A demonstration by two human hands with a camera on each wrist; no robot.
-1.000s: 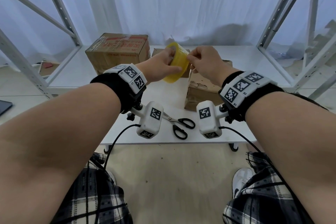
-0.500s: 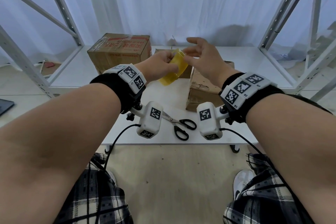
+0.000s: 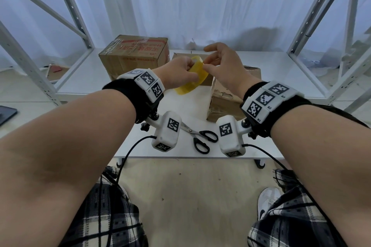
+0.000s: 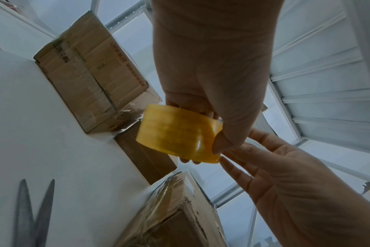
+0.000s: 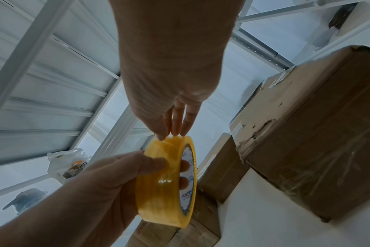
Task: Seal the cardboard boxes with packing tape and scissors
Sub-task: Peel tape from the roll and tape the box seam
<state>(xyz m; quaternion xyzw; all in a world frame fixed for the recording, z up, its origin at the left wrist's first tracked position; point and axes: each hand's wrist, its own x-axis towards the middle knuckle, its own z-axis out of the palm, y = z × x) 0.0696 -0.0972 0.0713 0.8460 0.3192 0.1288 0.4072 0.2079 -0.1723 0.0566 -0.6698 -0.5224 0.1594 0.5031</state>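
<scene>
My left hand (image 3: 183, 73) grips a yellow roll of packing tape (image 3: 191, 79) above the white table, thumb across its outer face (image 5: 156, 164) and fingers through the core. My right hand (image 3: 209, 64) is spread, with straight fingertips (image 5: 175, 132) touching the roll's top edge (image 4: 213, 157). No loose tape end shows. Black-handled scissors (image 3: 201, 137) lie open near the table's front edge, below my wrists. Three cardboard boxes stand behind: a large printed one (image 3: 134, 56) at the left, a small one (image 3: 179, 56) behind the roll, and a taped one (image 3: 224, 102) under my right wrist.
The white table (image 3: 190, 108) stands inside a white metal shelf frame (image 3: 313, 26) with slanted braces on both sides. A white curtain hangs behind. Cables run from both wrist cameras past the table's front edge. Bare table lies between the scissors and the boxes.
My right hand went from pinching the roll's edge to spread fingers that only touch it. The left hand tilted the roll and lowered it slightly.
</scene>
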